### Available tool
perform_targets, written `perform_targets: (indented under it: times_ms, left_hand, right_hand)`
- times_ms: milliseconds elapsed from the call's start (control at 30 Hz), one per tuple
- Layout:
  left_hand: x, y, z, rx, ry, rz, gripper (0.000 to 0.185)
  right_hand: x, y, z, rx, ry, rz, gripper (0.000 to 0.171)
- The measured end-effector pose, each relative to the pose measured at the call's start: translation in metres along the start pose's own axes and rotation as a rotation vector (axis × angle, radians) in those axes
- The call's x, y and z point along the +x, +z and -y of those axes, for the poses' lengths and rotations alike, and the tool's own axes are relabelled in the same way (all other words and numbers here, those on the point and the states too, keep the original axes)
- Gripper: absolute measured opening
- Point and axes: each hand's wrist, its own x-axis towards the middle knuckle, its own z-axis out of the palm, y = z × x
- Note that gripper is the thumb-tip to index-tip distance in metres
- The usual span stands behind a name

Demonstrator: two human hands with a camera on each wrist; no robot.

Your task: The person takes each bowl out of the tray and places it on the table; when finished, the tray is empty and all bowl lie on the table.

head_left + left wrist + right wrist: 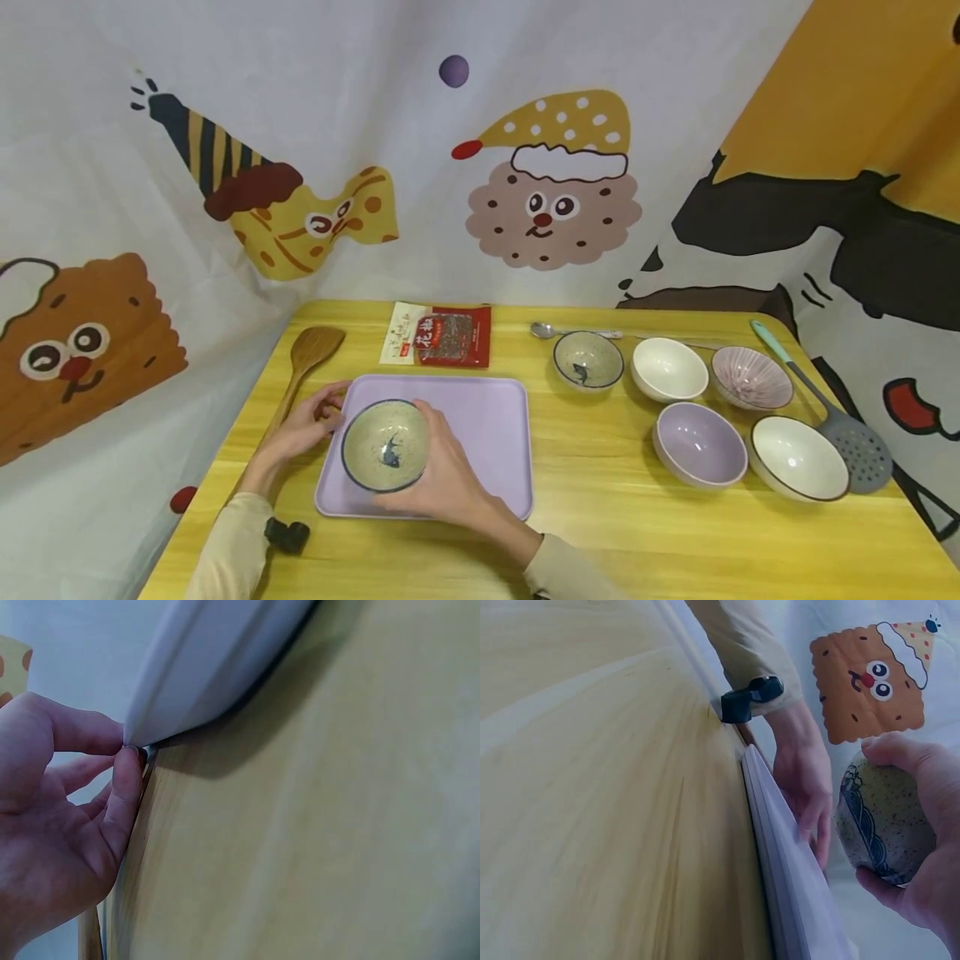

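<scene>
My right hand grips a speckled beige bowl by its right side, thumb and fingers spread around the wall. The bowl has a dark blue rim and a blue fish inside, and it is held over the left half of a lilac tray. In the right wrist view, a blue braided pattern shows on the outside of the bowl. At the tray's left edge is my left hand. The left wrist view has its thumb and forefinger pinching the rim of the tray.
A wooden spatula lies left of the tray, and a red seasoning packet behind it. To the right stand a matching fish bowl, a lilac bowl and several others. A spoon and a grey slotted turner lie around them.
</scene>
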Motion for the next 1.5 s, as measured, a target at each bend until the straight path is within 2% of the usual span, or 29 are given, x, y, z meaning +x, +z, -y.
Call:
perform_targets:
  times_ms: [333, 633, 867, 1200, 1500]
  left_hand:
    - [0.0, 0.0, -0.005, 0.001, -0.032, 0.015, 0.054]
    - [0.0, 0.0, -0.003, 0.011, -0.034, 0.008, 0.053]
    - [0.0, 0.0, -0.002, 0.027, -0.029, 0.012, 0.053]
    - [-0.001, -0.001, -0.004, 0.007, -0.041, 0.016, 0.054]
    - [-0.001, 0.001, -0.005, -0.006, -0.033, 0.002, 0.054]
  right_hand:
    - [-0.015, -0.03, -0.007, 0.039, 0.091, -0.066, 0.125]
    - [-0.03, -0.06, -0.018, 0.018, 0.086, -0.164, 0.127]
    - [-0.043, -0.081, -0.028, -0.036, 0.157, -0.232, 0.129]
    - [-0.06, -0.109, -0.046, -0.056, 0.198, -0.359, 0.126]
    - [-0.073, -0.134, -0.065, -0.077, 0.302, -0.441, 0.126]
